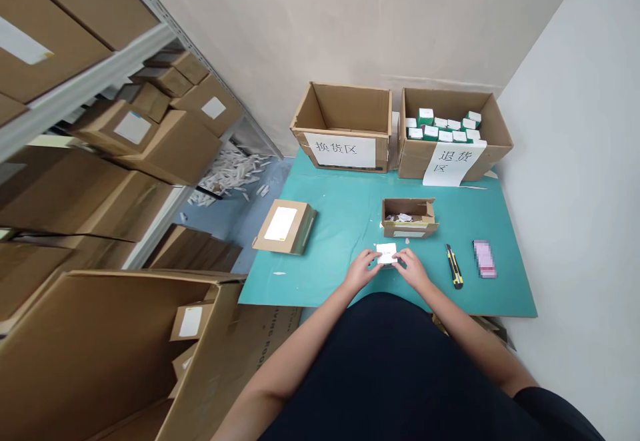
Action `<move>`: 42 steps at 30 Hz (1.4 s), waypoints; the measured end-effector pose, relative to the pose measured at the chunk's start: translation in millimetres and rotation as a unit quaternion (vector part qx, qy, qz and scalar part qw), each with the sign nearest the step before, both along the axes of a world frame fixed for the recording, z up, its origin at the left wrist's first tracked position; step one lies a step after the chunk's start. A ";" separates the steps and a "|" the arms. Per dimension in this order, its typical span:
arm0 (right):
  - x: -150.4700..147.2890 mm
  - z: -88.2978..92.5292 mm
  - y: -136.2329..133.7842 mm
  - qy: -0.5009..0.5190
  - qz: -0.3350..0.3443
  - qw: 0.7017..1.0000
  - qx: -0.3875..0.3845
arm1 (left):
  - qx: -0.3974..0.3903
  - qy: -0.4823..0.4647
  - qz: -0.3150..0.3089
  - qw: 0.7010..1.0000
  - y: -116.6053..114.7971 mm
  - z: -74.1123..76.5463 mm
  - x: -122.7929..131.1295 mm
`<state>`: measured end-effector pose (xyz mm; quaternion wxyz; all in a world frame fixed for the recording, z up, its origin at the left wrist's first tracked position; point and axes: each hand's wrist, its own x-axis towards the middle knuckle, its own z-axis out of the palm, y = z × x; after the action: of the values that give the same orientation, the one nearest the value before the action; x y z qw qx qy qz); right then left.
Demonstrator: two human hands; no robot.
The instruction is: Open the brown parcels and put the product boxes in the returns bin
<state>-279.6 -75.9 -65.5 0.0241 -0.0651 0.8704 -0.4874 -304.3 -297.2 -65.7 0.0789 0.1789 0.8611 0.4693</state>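
My left hand and my right hand hold a small white box between them, pinching its sides above a teal cutting mat. Just beyond the hands stands a small open cardboard box with white scraps inside. To the right of my right hand lie a yellow-and-black utility knife and a pink package, whose surface is blurred out. A flat cardboard parcel with a white label rests on the mat's left side.
Two open cartons stand at the mat's far edge: one labelled 换货区, and one labelled 退货区 holding several white-and-green boxes. Metal shelves of cartons rise on the left, above a large open carton. White packing scraps lie on the floor.
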 end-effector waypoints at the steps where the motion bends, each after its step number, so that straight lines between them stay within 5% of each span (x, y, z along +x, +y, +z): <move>1: 0.6 -2.2 -1.5 -0.002 -0.011 1.000 -0.008 | -0.003 0.007 0.000 1.000 0.1 -1.1 0.7; 10: 1.3 -23.0 -9.6 -0.075 -0.080 0.987 -0.121 | 0.026 -0.008 0.016 0.999 1.1 -16.1 7.3; 15: 7.9 -34.4 -12.5 -0.090 -0.104 0.976 -0.170 | 0.113 -0.076 0.073 0.988 7.0 -22.7 17.7; 21: 12.3 -61.8 -11.0 -0.161 -0.138 0.935 -0.285 | 0.258 -0.275 0.200 0.904 9.3 -29.8 11.2; 25: 6.8 -83.1 -5.5 -0.199 -0.082 0.920 -0.328 | 0.299 -0.363 0.198 0.860 7.7 -29.0 1.6; 32: -21.5 -97.9 -2.7 -0.198 -0.025 0.950 -0.242 | 0.298 -0.382 0.143 0.863 13.4 -27.9 -6.9; 42: -15.0 -78.2 -20.4 -0.145 -0.076 0.972 -0.168 | 0.272 -0.387 0.137 0.870 11.0 -36.2 2.3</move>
<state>-294.6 -96.3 -143.8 0.1013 0.0692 0.7657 -0.6314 -301.9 -286.2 -102.0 0.2890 -0.1219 0.6155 0.7231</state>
